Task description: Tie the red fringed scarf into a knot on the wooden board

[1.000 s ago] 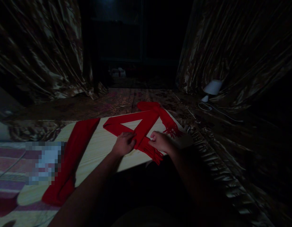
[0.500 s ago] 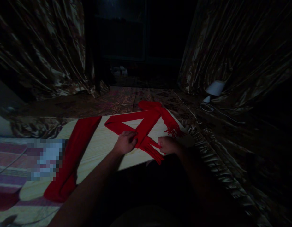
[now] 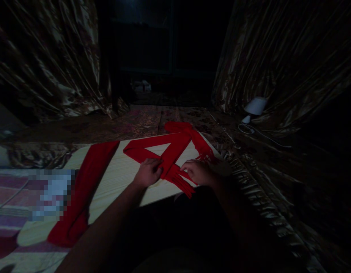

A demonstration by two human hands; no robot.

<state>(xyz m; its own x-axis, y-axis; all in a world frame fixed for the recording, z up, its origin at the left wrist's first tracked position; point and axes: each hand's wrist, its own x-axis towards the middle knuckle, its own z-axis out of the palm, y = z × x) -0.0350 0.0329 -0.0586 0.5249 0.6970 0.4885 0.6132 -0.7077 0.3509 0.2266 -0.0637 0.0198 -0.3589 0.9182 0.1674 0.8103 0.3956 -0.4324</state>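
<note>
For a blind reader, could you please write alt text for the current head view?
A person's left hand rests on a crossed red scarf on a pale board, the right hand at its fringe; more red cloth lies left, a white lamp stands right, in dim light.

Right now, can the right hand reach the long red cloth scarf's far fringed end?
Probably yes: the right hand is close to the far fringed end, with nothing visible in between.

The scarf (image 3: 175, 155) lies on the board (image 3: 115, 178). From the scarf: folded cloth (image 3: 85, 189), on the board, 8 o'clock; left hand (image 3: 148, 172), 8 o'clock; right hand (image 3: 198, 172), 4 o'clock; lamp (image 3: 256, 106), 2 o'clock.
</note>
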